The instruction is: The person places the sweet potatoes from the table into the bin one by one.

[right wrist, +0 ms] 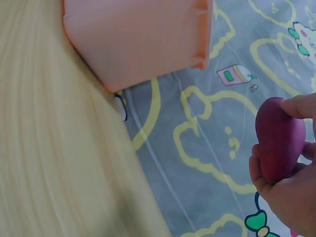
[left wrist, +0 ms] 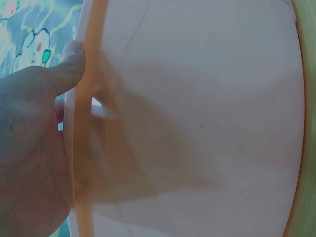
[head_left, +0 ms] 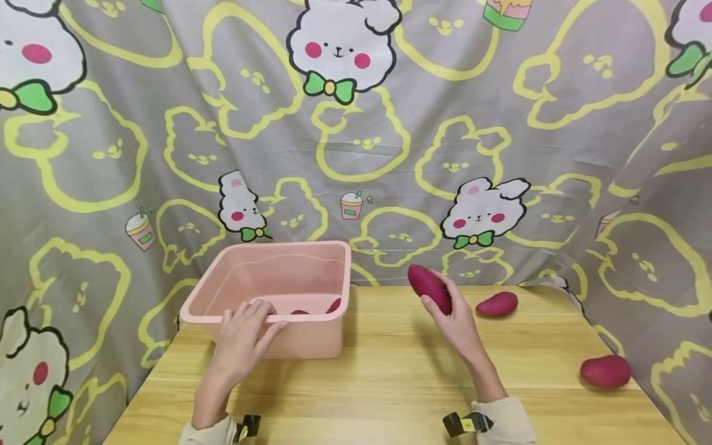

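Note:
Over the table's right half, my right hand (head_left: 458,324) holds a purple-red sweet potato (head_left: 427,287) tilted up, off the tabletop. In the right wrist view the thumb and fingers pinch this sweet potato (right wrist: 279,140) from both sides. My left hand (head_left: 239,346) hooks its fingers over the near rim of a pink plastic bin (head_left: 311,340), its thumb at the rim's outer side. The left wrist view shows that thumb beside the bin's wall (left wrist: 212,123). Inside the bin, parts of sweet potatoes (head_left: 335,305) show above the front rim; the rest is hidden.
Two more sweet potatoes lie on the wooden table (head_left: 389,383): one sweet potato (head_left: 497,305) just right of my right hand, another sweet potato (head_left: 606,371) near the right edge. A grey cartoon-print curtain (head_left: 384,161) hangs behind and along both sides.

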Tool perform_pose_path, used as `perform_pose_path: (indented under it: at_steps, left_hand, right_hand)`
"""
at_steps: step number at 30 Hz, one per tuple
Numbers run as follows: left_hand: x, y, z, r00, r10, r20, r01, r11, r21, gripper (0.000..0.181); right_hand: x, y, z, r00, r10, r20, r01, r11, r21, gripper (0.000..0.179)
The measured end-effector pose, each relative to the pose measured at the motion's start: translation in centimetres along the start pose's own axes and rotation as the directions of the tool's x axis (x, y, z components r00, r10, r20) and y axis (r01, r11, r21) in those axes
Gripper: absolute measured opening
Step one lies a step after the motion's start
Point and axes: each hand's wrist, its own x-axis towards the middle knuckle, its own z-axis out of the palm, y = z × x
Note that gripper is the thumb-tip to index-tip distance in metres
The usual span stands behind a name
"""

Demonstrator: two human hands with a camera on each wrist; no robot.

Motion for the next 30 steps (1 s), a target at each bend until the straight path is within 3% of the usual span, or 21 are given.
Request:
perform_pose_path:
  at_steps: [23, 30]
  left_hand:
    - [0.0, 0.0, 0.0, 1.000, -0.001, 0.003, 0.001, 1.000, -0.007, 0.019]
    - [0.1, 0.0, 0.0, 1.000, 0.006, -0.005, -0.006, 1.000, -0.005, 0.020]
  right_hand:
    - [-0.1, -2.9, 1.3, 0.997, -0.079, 0.020, 0.075, 0.985, 0.157, 0.053]
    - [-0.3, -3.5, 1.8, 0.993, -0.106, 0.057, 0.090, 0.967, 0.239, 0.056]
